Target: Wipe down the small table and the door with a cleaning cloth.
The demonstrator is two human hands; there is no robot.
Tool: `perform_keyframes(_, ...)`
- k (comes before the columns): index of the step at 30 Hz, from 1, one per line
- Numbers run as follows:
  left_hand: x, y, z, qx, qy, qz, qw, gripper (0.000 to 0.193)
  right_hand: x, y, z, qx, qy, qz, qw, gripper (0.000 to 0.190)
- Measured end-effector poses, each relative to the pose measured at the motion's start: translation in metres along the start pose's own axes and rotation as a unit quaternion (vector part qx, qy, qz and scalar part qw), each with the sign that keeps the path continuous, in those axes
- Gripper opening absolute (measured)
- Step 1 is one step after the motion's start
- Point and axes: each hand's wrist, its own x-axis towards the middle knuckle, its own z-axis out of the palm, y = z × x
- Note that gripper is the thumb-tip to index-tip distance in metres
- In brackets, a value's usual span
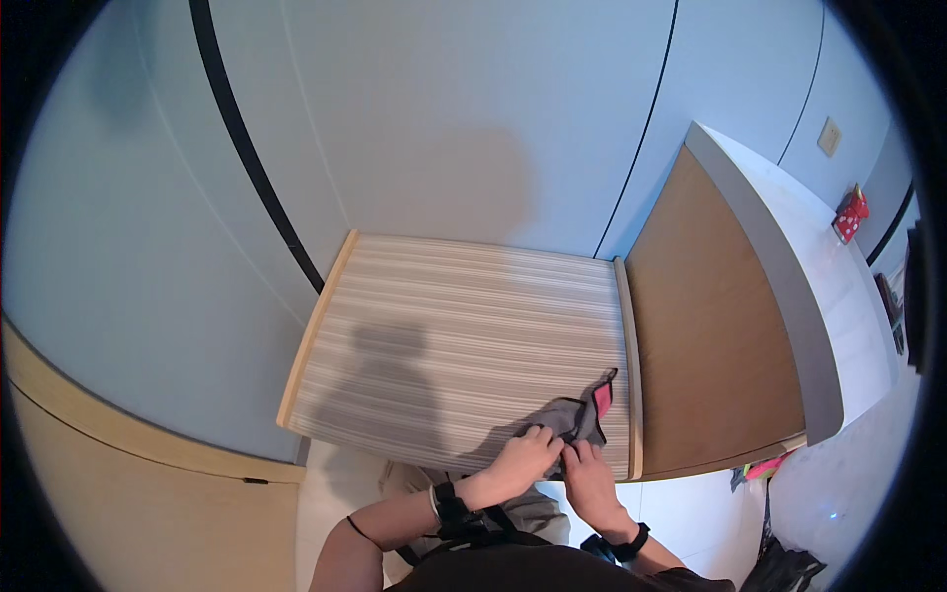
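Note:
A grey cloth [556,416] with dark edging lies crumpled at the near right part of a striped wooden cabinet top [459,311]. One corner of it folds over to show a pink patch [603,399] and a small black loop. My left hand [527,455] grips the cloth from the left, fingers curled into it. Close beside it, my right hand [587,473] pinches the same cloth near the top's front edge. The fingertips of both hands nearly meet, and part of the cloth is hidden beneath them.
Wooden strips border the top on its left [318,325] and right [629,370] sides. A white-topped counter [806,259] with a brown side panel rises at the right, bearing a red spotted figurine [851,214]. Pale wall panels [444,111] stand behind. A black bag [784,566] lies at the lower right.

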Motion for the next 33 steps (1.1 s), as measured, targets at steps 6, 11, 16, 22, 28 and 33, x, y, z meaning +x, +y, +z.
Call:
perform_keyframes(6, 0.052, 0.007, 0.023, -0.004, 0.047, 0.029, 0.998, 0.032, 0.006, 0.035, 0.002, -0.046, 0.068, 0.091, 0.992, 0.048)
perform_keyframes(11, 0.075, 0.000, 0.029, -0.026, 0.047, 0.011, 0.998, 0.027, 0.018, 0.040, -0.002, -0.029, 0.097, 0.129, 0.986, 0.048)
perform_keyframes(16, 0.034, -0.003, 0.007, -0.042, -0.011, 0.016, 0.999, 0.044, 0.004, 0.020, 0.009, -0.085, 0.007, 0.069, 0.994, 0.038)
perform_keyframes(22, -0.012, -0.001, -0.025, -0.018, -0.061, -0.031, 0.997, 0.055, 0.008, -0.017, 0.001, -0.024, -0.049, 0.020, 0.998, 0.048)
perform_keyframes(28, 0.042, -0.037, -0.019, 0.033, 0.031, -0.083, 0.996, 0.056, 0.076, 0.007, 0.021, -0.016, 0.071, 0.039, 0.997, 0.050)
perform_keyframes(33, 0.043, -0.054, -0.018, 0.038, 0.049, -0.106, 0.992, 0.056, 0.104, 0.001, 0.022, -0.010, 0.111, 0.047, 0.993, 0.049)
